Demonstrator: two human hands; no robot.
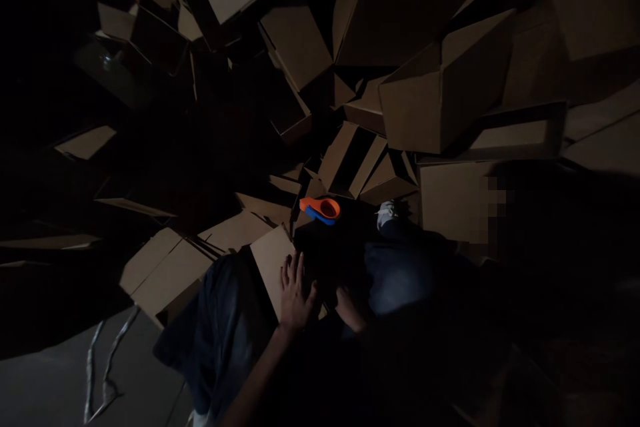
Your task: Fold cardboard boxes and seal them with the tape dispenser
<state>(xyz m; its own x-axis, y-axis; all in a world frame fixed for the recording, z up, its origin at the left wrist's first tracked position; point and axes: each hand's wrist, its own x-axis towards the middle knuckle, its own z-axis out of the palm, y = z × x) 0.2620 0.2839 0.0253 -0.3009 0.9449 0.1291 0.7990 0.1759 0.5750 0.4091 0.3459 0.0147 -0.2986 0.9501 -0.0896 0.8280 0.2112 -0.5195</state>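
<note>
My left hand (297, 290) lies flat with spread fingers on a tan cardboard flap (267, 267), touching nothing else. My right hand (350, 307) sits in deep shadow a little to the right, low in the view, and what it touches is hidden. Just above both hands rests an orange and blue tape dispenser (320, 209), with no tape roll that I can make out. It is apart from both hands. The flattened cardboard box (165, 273) lies to the left of my left hand.
Many cardboard boxes (445, 97), open and flattened, lie heaped ahead and to the right. My denim-clad legs (397, 277) and a white sneaker (387, 215) are close by the hands. The room is very dim, and grey floor (60, 380) shows at lower left.
</note>
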